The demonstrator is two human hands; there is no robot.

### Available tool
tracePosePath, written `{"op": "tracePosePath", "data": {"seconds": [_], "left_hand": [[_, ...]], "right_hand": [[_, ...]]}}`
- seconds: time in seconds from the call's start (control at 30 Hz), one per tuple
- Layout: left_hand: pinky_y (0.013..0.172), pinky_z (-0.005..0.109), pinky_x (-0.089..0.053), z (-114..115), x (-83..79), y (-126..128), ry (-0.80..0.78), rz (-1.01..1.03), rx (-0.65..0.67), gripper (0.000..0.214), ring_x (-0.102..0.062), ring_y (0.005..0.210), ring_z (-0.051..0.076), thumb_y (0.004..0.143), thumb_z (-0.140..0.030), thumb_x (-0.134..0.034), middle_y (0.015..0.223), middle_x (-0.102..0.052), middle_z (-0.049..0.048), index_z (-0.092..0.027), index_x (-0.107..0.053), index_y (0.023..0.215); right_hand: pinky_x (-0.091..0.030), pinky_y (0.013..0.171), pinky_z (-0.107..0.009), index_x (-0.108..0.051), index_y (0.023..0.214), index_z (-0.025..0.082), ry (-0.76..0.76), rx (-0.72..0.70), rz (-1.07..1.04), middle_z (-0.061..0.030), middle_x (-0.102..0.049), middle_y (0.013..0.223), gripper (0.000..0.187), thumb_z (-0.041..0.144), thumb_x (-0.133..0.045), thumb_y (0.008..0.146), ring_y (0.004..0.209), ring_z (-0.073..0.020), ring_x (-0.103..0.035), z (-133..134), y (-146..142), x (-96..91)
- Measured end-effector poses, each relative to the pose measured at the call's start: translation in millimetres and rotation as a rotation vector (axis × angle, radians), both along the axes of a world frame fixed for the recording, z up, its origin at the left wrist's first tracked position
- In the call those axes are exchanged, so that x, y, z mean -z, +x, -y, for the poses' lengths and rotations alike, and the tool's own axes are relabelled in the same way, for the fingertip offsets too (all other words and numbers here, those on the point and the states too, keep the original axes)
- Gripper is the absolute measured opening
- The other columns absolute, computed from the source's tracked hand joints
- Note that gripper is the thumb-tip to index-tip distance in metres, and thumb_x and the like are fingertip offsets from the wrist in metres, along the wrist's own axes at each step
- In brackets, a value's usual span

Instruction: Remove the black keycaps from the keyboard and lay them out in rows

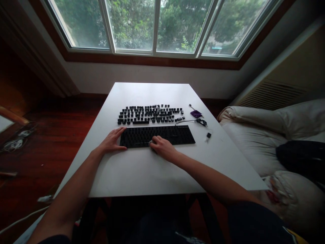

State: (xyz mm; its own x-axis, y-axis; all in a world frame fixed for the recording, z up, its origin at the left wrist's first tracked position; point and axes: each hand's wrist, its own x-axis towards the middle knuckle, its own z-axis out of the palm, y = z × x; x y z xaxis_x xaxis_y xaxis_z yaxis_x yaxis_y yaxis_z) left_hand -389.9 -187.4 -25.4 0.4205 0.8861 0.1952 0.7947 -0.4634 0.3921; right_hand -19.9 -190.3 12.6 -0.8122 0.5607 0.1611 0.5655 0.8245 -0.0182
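A black keyboard with its keycaps off lies flat near the middle of the white table. At its left end is my left hand, the thumb along the near corner and the fingers at the far corner, steadying it. My right hand is closed over the keyboard's near edge, right of its middle. A small greyish thing shows at its fingertips, mostly hidden by the fingers, so its kind is unclear. Beyond the keyboard lie several rows of loose black keycaps, including a long spacebar keycap.
On the white table, right of the keycaps, are a purple cloth, a small brush-like tool, a coiled black cable and a small black piece. A pale sofa stands at the right, windows ahead.
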Motion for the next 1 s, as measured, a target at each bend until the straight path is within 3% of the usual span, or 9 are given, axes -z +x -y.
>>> {"op": "tracePosePath", "data": {"seconds": [0.2,0.37,0.43,0.5,0.57,0.63,0.83,1.0], "left_hand": [[0.121,0.055,-0.03,1,-3.5,2,-0.018,0.005,-0.006,0.112,-0.034,0.147,0.039,0.072,-0.07,-0.076,0.165,-0.03,0.0111,-0.031,-0.022,0.163],[0.122,0.054,-0.029,-3,1.8,-1,-0.012,0.002,-0.002,0.114,-0.033,0.148,0.039,0.072,-0.069,-0.077,0.165,-0.03,0.0129,-0.029,-0.02,0.163],[0.122,0.055,-0.029,-4,3.1,-1,-0.008,0.001,-0.002,0.118,-0.032,0.149,0.039,0.072,-0.069,-0.077,0.164,-0.031,0.0148,-0.027,-0.017,0.164],[0.123,0.055,-0.028,-4,2.8,-1,-0.008,-0.001,-0.001,0.119,-0.032,0.149,0.039,0.072,-0.068,-0.077,0.164,-0.03,0.0161,-0.025,-0.015,0.165],[0.123,0.055,-0.028,-3,1.5,0,-0.009,0.0,0.002,0.12,-0.032,0.149,0.04,0.073,-0.067,-0.077,0.165,-0.029,0.0165,-0.024,-0.014,0.165],[0.122,0.056,-0.03,-2,0.3,1,-0.008,0.009,0.0,0.12,-0.034,0.148,0.04,0.073,-0.065,-0.078,0.165,-0.029,0.0165,-0.024,-0.012,0.165],[0.12,0.056,-0.032,-2,1.4,-1,-0.012,0.036,-0.013,0.125,-0.035,0.147,0.042,0.071,-0.063,-0.081,0.164,-0.031,0.0187,-0.021,-0.009,0.165],[0.121,0.057,-0.031,-4,4.1,-1,-0.002,0.059,-0.024,0.128,-0.034,0.147,0.043,0.066,-0.066,-0.082,0.164,-0.031,0.019,-0.019,-0.015,0.164]], "right_hand": [[-0.049,0.081,-0.029,-0.072,0.109,0.021,-0.014,0.231,-0.036,-0.0114,-0.061,0.113,0.028,0.008,-0.057,0.09,0.104,-0.0224,-0.057,-3,108,3.7],[-0.049,0.076,-0.031,-0.075,0.106,0.026,-0.108,0.506,-0.004,-0.0089,-0.065,0.107,0.026,0.014,-0.064,0.085,0.091,-0.0221,-0.064,-20,221,0.7],[-0.049,0.072,-0.033,-0.077,0.103,0.027,-0.085,0.603,0.028,-0.0091,-0.066,0.103,0.024,0.017,-0.067,0.084,0.087,-0.024,-0.064,-28,250,-2.4],[-0.05,0.075,-0.035,-0.075,0.11,0.026,-0.03,0.649,-0.041,-0.0096,-0.067,0.109,0.026,0.021,-0.066,0.087,0.087,-0.0245,-0.065,-35,253,-6.9],[-0.05,0.08,-0.036,-0.071,0.119,0.027,0.004,0.614,-0.134,-0.0089,-0.068,0.114,0.032,0.021,-0.064,0.089,0.091,-0.0249,-0.065,-40,231,-12.2],[-0.05,0.088,-0.036,-0.068,0.124,0.028,-0.016,0.499,-0.209,-0.008,-0.068,0.118,0.035,0.019,-0.061,0.091,0.101,-0.0252,-0.065,-45,190,-17.5],[-0.046,0.097,-0.034,-0.067,0.126,0.025,-0.068,0.092,-0.264,-0.0072,-0.067,0.122,0.036,0.013,-0.057,0.093,0.11,-0.0222,-0.06,-64,26,-22.9],[-0.042,0.098,-0.034,-0.067,0.125,0.023,-0.04,-0.003,-0.261,-0.0096,-0.065,0.121,0.031,0.016,-0.052,0.099,0.112,-0.0227,-0.056,-73,-96,-12.1]]}}
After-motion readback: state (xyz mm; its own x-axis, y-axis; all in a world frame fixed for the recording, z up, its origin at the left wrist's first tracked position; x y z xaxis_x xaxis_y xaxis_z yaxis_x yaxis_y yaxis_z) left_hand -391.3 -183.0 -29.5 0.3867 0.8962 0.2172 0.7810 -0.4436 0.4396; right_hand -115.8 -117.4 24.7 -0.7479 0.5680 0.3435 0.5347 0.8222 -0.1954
